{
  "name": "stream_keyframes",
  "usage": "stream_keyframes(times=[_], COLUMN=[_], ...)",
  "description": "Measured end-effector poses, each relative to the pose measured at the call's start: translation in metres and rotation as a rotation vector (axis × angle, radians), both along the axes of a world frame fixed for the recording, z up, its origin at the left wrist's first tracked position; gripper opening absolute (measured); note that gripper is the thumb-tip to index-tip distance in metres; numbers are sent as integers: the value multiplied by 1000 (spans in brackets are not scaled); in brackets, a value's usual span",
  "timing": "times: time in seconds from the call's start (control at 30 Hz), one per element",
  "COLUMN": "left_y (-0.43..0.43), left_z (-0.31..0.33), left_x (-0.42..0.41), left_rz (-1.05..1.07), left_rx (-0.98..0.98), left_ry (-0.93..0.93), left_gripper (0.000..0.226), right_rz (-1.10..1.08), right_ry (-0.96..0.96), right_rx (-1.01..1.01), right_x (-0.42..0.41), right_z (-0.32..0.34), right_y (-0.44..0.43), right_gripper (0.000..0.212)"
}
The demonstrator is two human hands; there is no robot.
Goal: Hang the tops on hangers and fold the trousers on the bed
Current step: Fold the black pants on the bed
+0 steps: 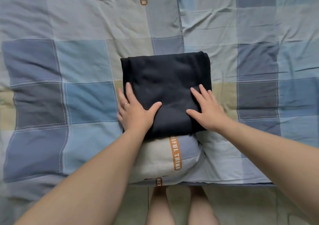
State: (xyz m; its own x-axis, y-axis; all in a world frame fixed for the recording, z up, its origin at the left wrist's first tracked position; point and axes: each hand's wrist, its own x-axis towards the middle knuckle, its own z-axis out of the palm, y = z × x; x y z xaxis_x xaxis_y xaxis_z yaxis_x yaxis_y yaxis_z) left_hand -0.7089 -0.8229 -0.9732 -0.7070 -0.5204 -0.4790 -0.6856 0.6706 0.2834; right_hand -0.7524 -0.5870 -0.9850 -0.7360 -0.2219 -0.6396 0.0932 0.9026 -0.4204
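Observation:
A pair of black trousers [165, 80] lies folded into a thick rectangle on the bed [82, 66], near its front edge. My left hand [135, 111] lies flat on the fold's near left corner, fingers straight and partly on the cover beside it. My right hand [206, 109] presses flat on the near right corner, fingers spread. Neither hand grips the cloth. No tops or hangers are in view.
The bed wears a quilted cover of blue, grey and beige squares with an orange lettered strip [175, 153]. Its front edge [224, 183] runs across the bottom, with tiled floor [241, 205] and my bare legs below.

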Motion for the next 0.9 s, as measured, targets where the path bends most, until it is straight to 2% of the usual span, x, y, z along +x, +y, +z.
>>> stream_keyframes(times=[0.07, 0.13, 0.23, 0.3, 0.4, 0.57, 0.67, 0.77, 0.83, 0.9], left_y=[-3, -10, -17, -18, -8, 7, 10, 7, 0, -8], left_z=[2, 4, 6, 11, 11, 15, 32, 53, 62, 69], left_x=[-9, -24, -43, -48, -38, -16, -13, -11, -7, -1], left_rz=[167, 259, 461, 463, 470, 608, 627, 559, 492, 419], left_rx=[75, 194, 504, 594, 682, 853, 902, 946, 935, 923], left_ry=[-70, -94, -101, -152, -176, -239, -409, -609, -738, -835], left_gripper=[129, 129, 124, 120, 101, 82, 70, 53, 51, 57], right_rz=[-165, -407, -495, -493, -519, -597, -656, -724, -734, -792], right_ry=[-76, -242, -332, -331, -354, -339, -385, -509, -628, -735], right_rx=[-55, -250, -310, -324, -375, -516, -517, -438, -367, -360], right_x=[-1, -5, -11, -13, -11, 3, 23, 50, 71, 96], right_z=[-1, -2, -4, -7, -6, 16, 33, 52, 61, 67], right_y=[11, 20, 23, 21, 21, 34, 45, 53, 53, 49], right_gripper=[95, 103, 105, 105, 101, 79, 67, 57, 49, 52])
